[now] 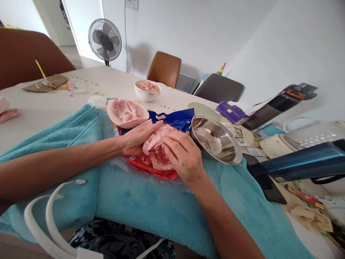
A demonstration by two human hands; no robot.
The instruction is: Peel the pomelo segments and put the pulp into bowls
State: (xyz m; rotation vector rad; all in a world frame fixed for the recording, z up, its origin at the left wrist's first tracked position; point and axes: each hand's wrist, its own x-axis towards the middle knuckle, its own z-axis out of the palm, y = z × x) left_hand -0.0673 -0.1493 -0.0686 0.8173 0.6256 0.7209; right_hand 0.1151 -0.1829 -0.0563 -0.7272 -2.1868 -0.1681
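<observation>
Both my hands grip a pink pomelo piece (159, 142) that lies on a red and blue plastic bag (161, 172) over a teal towel (151, 201). My left hand (137, 138) cups the fruit from the left, fingers wrapped on its top. On the right side, my right hand (183, 154) is curled with the fingertips pressed into the flesh. A pomelo half (126, 113) lies cut side up just beyond my left hand. A steel bowl (215, 140), tilted and holding nothing I can see, sits right beside my right hand.
A white bowl (147, 89) of peeled pink flesh stands farther back on the table. Packets, a dark blue appliance (302, 163) and a clear container (315, 133) crowd the right side. A fan (105, 39) and chairs stand behind. A white strap (51, 216) lies at my lap.
</observation>
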